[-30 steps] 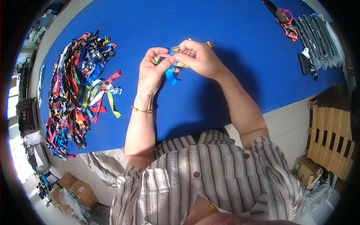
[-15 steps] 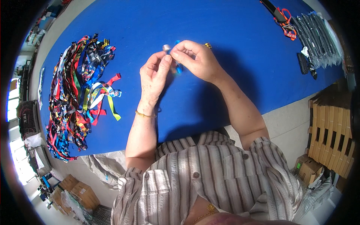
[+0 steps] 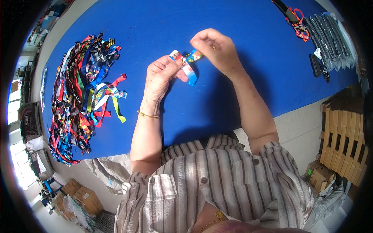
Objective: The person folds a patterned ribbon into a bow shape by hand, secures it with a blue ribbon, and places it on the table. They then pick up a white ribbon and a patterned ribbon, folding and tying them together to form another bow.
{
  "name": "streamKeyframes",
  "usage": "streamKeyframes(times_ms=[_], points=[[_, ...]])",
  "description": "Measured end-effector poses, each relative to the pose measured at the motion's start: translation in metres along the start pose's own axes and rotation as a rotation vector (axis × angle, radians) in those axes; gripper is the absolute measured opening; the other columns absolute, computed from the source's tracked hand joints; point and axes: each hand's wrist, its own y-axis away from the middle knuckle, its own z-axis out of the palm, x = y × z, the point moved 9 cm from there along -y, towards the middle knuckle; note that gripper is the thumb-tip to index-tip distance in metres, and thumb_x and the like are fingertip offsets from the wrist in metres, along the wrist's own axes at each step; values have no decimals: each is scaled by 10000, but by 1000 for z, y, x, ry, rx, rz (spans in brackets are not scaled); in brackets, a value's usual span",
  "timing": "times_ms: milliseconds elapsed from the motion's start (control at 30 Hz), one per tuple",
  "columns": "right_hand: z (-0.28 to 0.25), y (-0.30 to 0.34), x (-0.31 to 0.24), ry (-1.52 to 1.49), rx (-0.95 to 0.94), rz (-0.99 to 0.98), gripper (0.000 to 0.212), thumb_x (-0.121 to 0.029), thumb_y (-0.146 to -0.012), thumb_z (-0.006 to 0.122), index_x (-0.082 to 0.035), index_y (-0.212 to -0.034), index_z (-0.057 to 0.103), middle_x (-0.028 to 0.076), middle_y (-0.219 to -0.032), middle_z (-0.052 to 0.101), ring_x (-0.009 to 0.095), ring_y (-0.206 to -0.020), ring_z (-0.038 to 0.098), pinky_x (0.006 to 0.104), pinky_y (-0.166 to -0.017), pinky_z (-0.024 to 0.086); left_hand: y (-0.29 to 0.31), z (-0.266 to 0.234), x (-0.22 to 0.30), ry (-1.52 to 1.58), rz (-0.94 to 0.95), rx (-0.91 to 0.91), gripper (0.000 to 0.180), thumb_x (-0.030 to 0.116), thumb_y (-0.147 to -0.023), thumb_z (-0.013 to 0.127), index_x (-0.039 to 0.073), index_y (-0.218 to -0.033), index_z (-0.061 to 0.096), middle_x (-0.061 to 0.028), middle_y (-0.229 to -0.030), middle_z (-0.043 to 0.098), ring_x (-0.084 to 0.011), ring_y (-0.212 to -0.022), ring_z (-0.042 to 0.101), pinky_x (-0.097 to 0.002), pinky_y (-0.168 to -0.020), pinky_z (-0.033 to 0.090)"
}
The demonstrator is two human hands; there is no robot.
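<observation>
Over the blue table [image 3: 217,15], my left hand [image 3: 158,75] is closed, with thumb and fingers pinching a short printed ribbon [image 3: 189,72] in white, red and blue. The ribbon looks folded or looped, and its blue end hangs below my fingertips. Up and to the right, my right hand [image 3: 218,49] has its fingers curled together by a colourful yellow-green stretch of the ribbon. Its fingertips seem to pinch that end, though they partly cover it. To the left lies a big heap of colourful printed ribbons [image 3: 79,91], several loose ends trailing toward my left forearm.
At the far right of the table lie a row of dark plastic-wrapped packs [image 3: 330,40], orange-handled scissors [image 3: 298,25] and a small black item [image 3: 314,65]. Flattened cardboard [image 3: 344,141] stands beyond the right edge. Cardboard boxes [image 3: 87,200] sit on the floor at lower left.
My right hand has moved up and right, away from my left hand. More of the ribbon now shows between them; before, it was mostly covered and blurred.
</observation>
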Motion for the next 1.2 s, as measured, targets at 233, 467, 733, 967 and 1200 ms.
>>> streamKeyframes(times_ms=[233, 467, 733, 967, 1200], points=[[28, 8, -1, 102, -236, 19, 159, -162, -865, 731, -15, -834, 680, 60, -805, 669, 113, -731, 631, 266, -665, 506, 1, 6, -7, -67, -46, -60, 135, 117, -952, 645, -2, -890, 662, -125, -803, 701, -171, -635, 677, -273, -599, 546], [30, 9, 3, 75, -249, 49, 159, -135, -886, 707, -5, -819, 645, 52, -769, 666, 97, -707, 628, 258, -633, 508, 3, 11, -10, -106, -99, -60, 126, 98, -924, 665, -26, -903, 673, -121, -830, 712, -138, -631, 663, -256, -605, 549], [32, 8, 10, -16, -235, 92, 139, -107, -907, 677, 22, -872, 636, 62, -781, 680, 86, -703, 634, 219, -617, 506, 3, 10, -13, -155, -127, -94, 141, 111, -931, 671, -29, -951, 672, -122, -831, 705, -154, -609, 655, -263, -571, 548], [4, -1, 26, -148, -84, 161, 304, -284, -956, 630, 19, -974, 655, 80, -866, 688, 102, -808, 645, 243, -717, 520, -1, -2, -6, -76, -57, 27, 147, 136, -949, 653, -11, -944, 664, -133, -810, 711, -151, -607, 653, -256, -595, 525], [-11, -3, 30, -127, 33, 265, 324, -301, -959, 631, 11, -1043, 619, 102, -927, 693, 134, -843, 663, 271, -768, 538, -1, -10, 0, -64, -3, 101, 197, 191, -981, 614, -3, -1009, 639, -140, -818, 712, -163, -636, 660, -278, -633, 539]])
